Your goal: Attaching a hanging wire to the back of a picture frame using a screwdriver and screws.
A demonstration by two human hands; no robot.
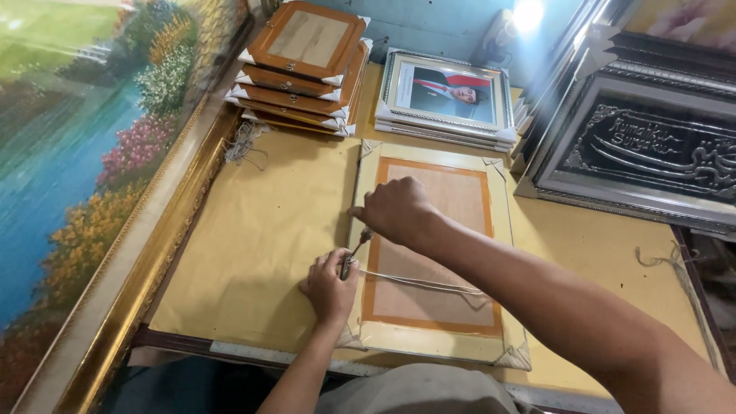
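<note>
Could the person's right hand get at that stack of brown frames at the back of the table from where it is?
Probably yes. The right hand rests on the frame lying face down, and only bare brown paper lies between it and the stack of brown frames. Nothing stands in between, though it would be a stretch forward.

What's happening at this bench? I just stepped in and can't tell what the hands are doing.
A person works on a picture frame lying face down on the paper-covered table. The left hand presses at the frame's left edge, pinching a small metal fitting. The right hand holds a thin tool pointed at that spot. A cord trails across the backing. Stacked frames sit behind.
</note>
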